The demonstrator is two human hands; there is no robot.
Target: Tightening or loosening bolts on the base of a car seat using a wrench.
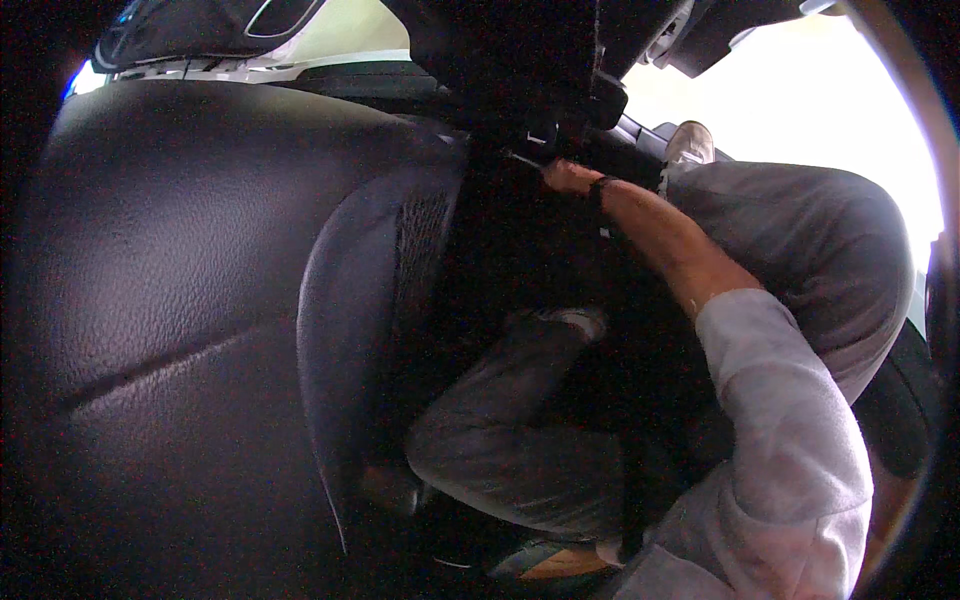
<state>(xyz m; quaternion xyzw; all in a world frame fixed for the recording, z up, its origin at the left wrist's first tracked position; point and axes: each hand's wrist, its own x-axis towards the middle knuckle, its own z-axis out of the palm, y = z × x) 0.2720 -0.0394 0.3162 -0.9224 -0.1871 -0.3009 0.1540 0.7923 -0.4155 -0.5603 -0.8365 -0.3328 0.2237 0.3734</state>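
My right hand (568,176) reaches from the lower right into the dark space under a black car dash panel (500,50). Its fingers are closed around a thin, light-edged item (525,160) that I cannot make out, just below a small black fitting (543,133) with a pale edge. A dark band circles the wrist. My left hand is not in view.
A black leather seat (160,250) with a mesh side pocket (425,230) fills the left. My grey-trousered legs (800,230) are bent, one foot beside a bright door opening (800,80). A shadowed, tan-topped object (555,562) lies at the bottom.
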